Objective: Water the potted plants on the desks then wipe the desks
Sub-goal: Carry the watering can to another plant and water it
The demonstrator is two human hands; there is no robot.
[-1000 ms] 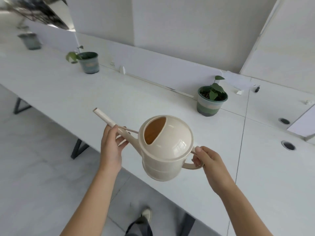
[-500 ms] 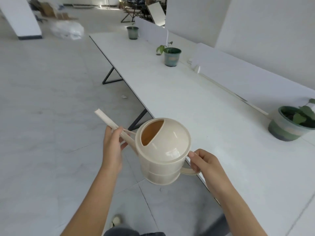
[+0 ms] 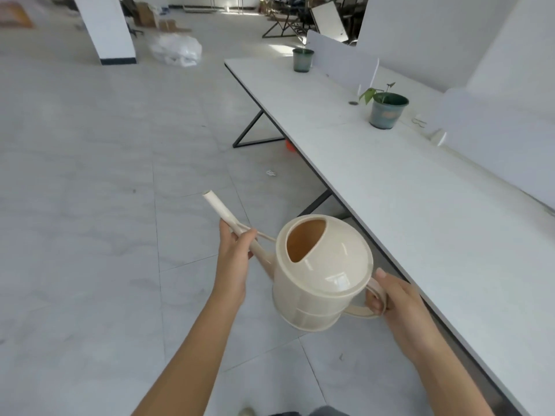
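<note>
I hold a cream watering can over the floor, just left of the long white desk. My right hand grips its handle. My left hand wraps its long spout, which points up and to the left. On the desk a green pot with a small leafy plant stands to the upper right of the can. A second green pot stands near the desk's far end.
White divider panels run along the desk's right side. Black metal legs hold up the desk. A white pillar, a white plastic bag and cardboard boxes lie on the floor at the back left.
The view has swung left along the desk. The nearest potted plant has left the frame and the two farther pots have come closer. Both hands keep their grip on the can.
</note>
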